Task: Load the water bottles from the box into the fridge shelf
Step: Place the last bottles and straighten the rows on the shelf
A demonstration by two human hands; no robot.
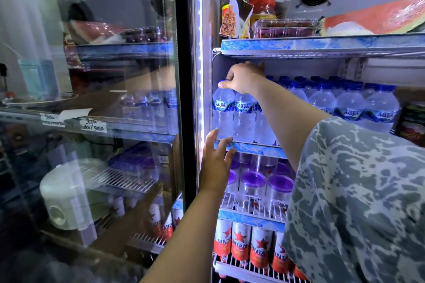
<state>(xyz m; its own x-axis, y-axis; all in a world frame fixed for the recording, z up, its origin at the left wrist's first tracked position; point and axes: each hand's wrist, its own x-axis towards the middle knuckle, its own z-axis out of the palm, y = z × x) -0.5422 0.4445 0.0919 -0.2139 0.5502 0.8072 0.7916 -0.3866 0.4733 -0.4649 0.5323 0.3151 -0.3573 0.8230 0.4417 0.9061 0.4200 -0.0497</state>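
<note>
Several clear water bottles with blue caps and blue labels stand in rows on the fridge shelf [250, 147]. My right hand [241, 78] reaches in from the right and grips the caps of the two front-left bottles [232, 117]. My left hand [216, 161] is open, fingers spread, its fingertips touching the base of the leftmost bottle and the shelf's front edge. The box is out of sight.
The open glass door [96, 110] stands at the left, reflecting the fridge. Above sit jars [234, 2], a clear tray and cut watermelon [379, 18]. Below are purple-lidded cups [253, 188], and red-and-white cans [241, 243] on the lowest wire rack.
</note>
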